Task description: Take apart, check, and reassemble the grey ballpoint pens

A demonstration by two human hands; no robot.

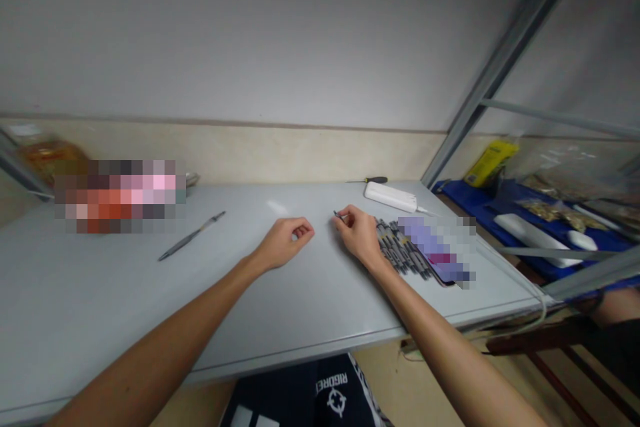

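Over the middle of the table, my left hand [287, 241] has its fingers curled in, thumb and fingertips close together, and nothing shows in them. To its right, my right hand [357, 233] is closed around a dark pen [339, 216]; only a short end of it sticks out, and the rest is hidden by the fingers. Several grey pens [407, 255] lie side by side just right of that hand, partly covered by it. A single grey pen [193, 237] lies apart on the left, slanting away from me.
Beside the row of pens is a phone-like flat item [433, 250], blurred out. Behind it are a white power strip [390, 197] with a cable and a screwdriver [376, 180]. Blurred items [123, 197] stand at the left. A metal frame post [480, 100] rises at the right.
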